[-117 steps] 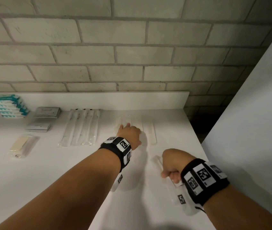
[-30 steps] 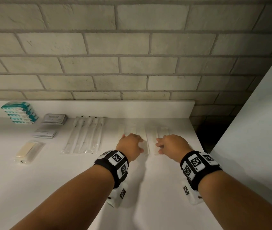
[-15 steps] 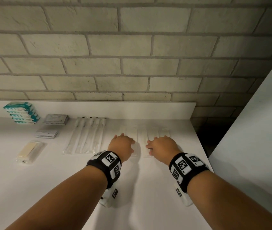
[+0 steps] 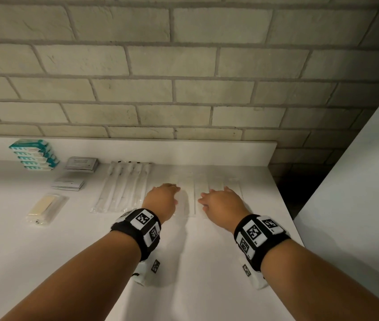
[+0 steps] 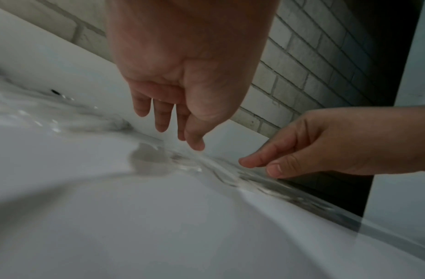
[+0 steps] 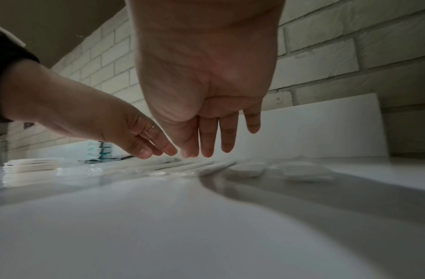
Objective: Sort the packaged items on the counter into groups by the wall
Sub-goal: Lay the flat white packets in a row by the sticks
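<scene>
2 hands hover over the last group by the wall: the left hand (image 4: 162, 200) and right hand (image 4: 220, 201) each have a loose, open grip, fingers straight, holding nothing, fingertips (image 6: 207, 151) just above the clear flat packets (image 4: 189, 195) lined on the tabletop (image 4: 45, 262). Those packets are thin, slippery and nearly invisible against white, so, in my judgement, a sideways nudge could slide one under its neighbour or off the right edge near the dark gap. Pushing left risks disturbing the 5 long swab packets (image 4: 123, 186) just beside them. The teal packs (image 4: 34, 155) sit well apart.
</scene>
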Available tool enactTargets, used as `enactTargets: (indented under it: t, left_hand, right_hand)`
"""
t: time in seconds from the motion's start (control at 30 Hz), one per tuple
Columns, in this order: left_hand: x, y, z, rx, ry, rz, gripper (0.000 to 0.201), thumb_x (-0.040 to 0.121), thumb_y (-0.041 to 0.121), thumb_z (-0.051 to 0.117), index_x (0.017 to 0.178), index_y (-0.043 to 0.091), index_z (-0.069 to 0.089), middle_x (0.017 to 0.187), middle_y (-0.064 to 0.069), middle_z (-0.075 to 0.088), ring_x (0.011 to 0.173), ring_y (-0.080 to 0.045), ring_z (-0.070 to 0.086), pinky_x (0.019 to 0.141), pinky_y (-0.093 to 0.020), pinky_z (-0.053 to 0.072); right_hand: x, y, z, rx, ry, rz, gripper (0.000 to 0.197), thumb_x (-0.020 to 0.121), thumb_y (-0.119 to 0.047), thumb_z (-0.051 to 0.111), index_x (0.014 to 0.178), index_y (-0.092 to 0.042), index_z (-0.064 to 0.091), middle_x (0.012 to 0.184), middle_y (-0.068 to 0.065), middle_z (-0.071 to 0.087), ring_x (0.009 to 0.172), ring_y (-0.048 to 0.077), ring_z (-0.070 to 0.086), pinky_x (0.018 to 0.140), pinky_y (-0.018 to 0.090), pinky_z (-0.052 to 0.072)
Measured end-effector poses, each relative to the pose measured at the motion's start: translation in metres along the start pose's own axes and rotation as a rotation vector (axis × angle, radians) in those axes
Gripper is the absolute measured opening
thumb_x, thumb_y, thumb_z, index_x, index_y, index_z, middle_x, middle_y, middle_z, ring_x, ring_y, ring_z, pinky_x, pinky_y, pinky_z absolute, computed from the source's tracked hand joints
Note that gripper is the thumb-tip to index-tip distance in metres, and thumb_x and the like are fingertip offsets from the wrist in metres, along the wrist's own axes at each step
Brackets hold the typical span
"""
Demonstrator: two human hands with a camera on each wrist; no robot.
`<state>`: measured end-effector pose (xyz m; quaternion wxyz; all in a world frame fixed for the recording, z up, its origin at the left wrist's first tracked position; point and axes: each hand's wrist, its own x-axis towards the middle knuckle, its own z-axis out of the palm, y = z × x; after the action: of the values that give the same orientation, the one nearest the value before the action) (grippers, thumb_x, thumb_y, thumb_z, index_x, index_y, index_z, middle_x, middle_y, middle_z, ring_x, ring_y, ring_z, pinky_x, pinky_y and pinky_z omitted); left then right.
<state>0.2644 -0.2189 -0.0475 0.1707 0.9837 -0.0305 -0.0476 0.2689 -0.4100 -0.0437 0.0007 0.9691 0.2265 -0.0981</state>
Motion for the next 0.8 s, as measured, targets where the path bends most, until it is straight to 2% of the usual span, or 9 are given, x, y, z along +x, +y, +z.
enactTargets:
  t: [0.1,0.2,0.43,0.53,0.63,0.7,0.8]
  left_hand:
    - [-0.003,-0.009,-0.002,0.036,-0.073,-0.037,0.05,0.095,0.018,0.049,0.144,0.024,0.04,0.151,0.004,0.037,0.136,-0.018,0.04,0.111,-0.03,0.032]
    - [-0.007,-0.012,-0.001,0.025,-0.105,-0.041,0.052,0.095,0.02,0.05,0.145,0.024,0.038,0.152,0.004,0.037,0.137,-0.017,0.038,0.111,-0.03,0.032]
    - [-0.01,-0.014,0.0,-0.003,-0.105,-0.032,0.052,0.095,0.018,0.05,0.146,0.024,0.038,0.153,0.005,0.035,0.138,-0.016,0.036,0.112,-0.03,0.031]
    - [-0.011,-0.012,-0.002,-0.009,-0.097,-0.018,0.052,0.095,0.017,0.05,0.145,0.023,0.04,0.153,0.005,0.034,0.139,-0.016,0.035,0.112,-0.029,0.029]
    - [-0.012,-0.004,-0.005,0.015,-0.018,0.041,0.05,0.094,0.018,0.051,0.143,0.023,0.044,0.153,0.005,0.034,0.139,-0.016,0.035,0.112,-0.029,0.029]
    - [-0.012,0.004,-0.005,0.067,0.0,0.114,0.048,0.096,0.02,0.049,0.143,0.024,0.043,0.152,0.005,0.036,0.143,-0.018,0.028,0.114,-0.032,0.023]
    - [-0.012,0.014,0.001,0.152,-0.068,0.191,0.044,0.099,0.022,0.042,0.143,0.024,0.042,0.151,0.003,0.039,0.146,-0.021,0.019,0.117,-0.036,0.014]
  right_hand:
    - [0.002,-0.019,-0.004,-0.084,-0.072,-0.066,0.044,0.1,-0.024,0.033,0.143,-0.026,0.042,0.15,-0.002,0.042,0.138,0.019,0.037,0.117,0.051,0.012]
    - [0.003,-0.03,-0.006,-0.149,-0.129,-0.089,0.044,0.101,-0.026,0.032,0.145,-0.023,0.04,0.151,-0.004,0.037,0.138,0.019,0.033,0.117,0.056,0.012]
    - [0.005,-0.034,-0.01,-0.165,-0.167,-0.064,0.048,0.101,-0.021,0.032,0.148,-0.026,0.032,0.157,-0.006,0.029,0.143,0.017,0.027,0.117,0.057,0.009]
    - [-0.002,-0.034,-0.012,-0.123,-0.132,-0.066,0.047,0.1,-0.021,0.033,0.147,-0.025,0.034,0.154,-0.004,0.032,0.141,0.018,0.029,0.117,0.056,0.011]
    - [-0.006,-0.027,-0.017,-0.008,-0.045,0.002,0.051,0.099,-0.016,0.036,0.149,-0.024,0.031,0.158,-0.005,0.026,0.145,0.017,0.024,0.119,0.052,0.011]
    - [-0.005,-0.017,-0.018,-0.014,-0.023,0.082,0.054,0.096,-0.013,0.039,0.148,-0.024,0.033,0.156,-0.003,0.031,0.143,0.017,0.03,0.119,0.05,0.014]
    - [-0.006,-0.007,-0.015,-0.065,-0.089,0.142,0.049,0.093,-0.015,0.042,0.141,-0.027,0.044,0.14,0.003,0.05,0.127,0.02,0.048,0.115,0.05,0.02]
